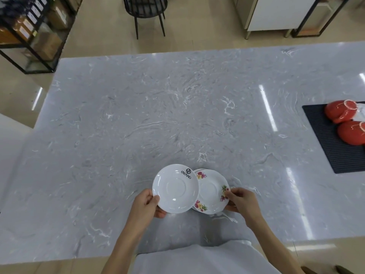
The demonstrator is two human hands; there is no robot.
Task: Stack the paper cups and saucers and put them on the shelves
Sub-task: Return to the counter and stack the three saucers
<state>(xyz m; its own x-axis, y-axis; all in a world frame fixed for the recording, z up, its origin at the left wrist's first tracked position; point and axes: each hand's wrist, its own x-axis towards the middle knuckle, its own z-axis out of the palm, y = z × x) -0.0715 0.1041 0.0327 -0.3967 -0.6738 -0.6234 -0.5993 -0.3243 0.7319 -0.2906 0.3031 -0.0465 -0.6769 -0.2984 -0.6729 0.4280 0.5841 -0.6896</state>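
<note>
My left hand (150, 205) grips a plain white saucer (175, 188) with a black logo by its near-left rim. That saucer overlaps the left part of a flowered saucer (212, 191). My right hand (240, 199) pinches the flowered saucer's right rim, thumb on top. Under the flowered saucer, edges of other saucers show, one with a dark rim. Both saucers hang low over the near middle of the grey marble counter (177, 115). No paper cups are in view.
A black ribbed mat (324, 139) lies at the counter's right edge with red upturned cups (342, 113) on it. A black-framed shelf (33, 36) with boxes and jars stands far left on the floor. A black chair (147, 10) stands beyond the counter.
</note>
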